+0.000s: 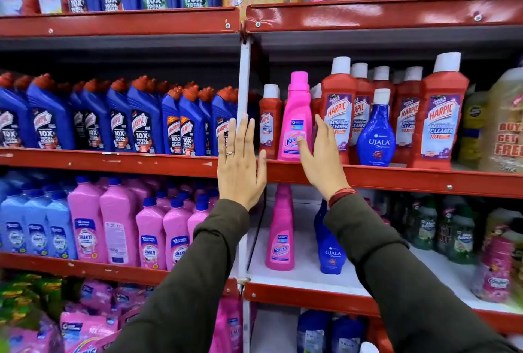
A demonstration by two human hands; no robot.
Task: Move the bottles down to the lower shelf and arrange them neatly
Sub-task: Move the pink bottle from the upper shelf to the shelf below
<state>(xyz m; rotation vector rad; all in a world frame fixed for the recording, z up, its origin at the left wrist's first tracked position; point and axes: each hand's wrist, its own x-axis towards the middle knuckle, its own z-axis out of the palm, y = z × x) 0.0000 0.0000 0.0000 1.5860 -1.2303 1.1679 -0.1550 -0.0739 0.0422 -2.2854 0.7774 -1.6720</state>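
on the upper red shelf, tall pink plastic vanish bottle upright between both hands. left hand at its 9 o'clock, right hand at 3; fingers spread flat, holding nothing. risk: a careless reach topples red harpic bottles beside it.

- Red metal shelving, several tiers, paint chipped along the front edges.
- White upright post between two bays.
- White shelf board in the right bay.
- Stock fills every tier; bright, even light.
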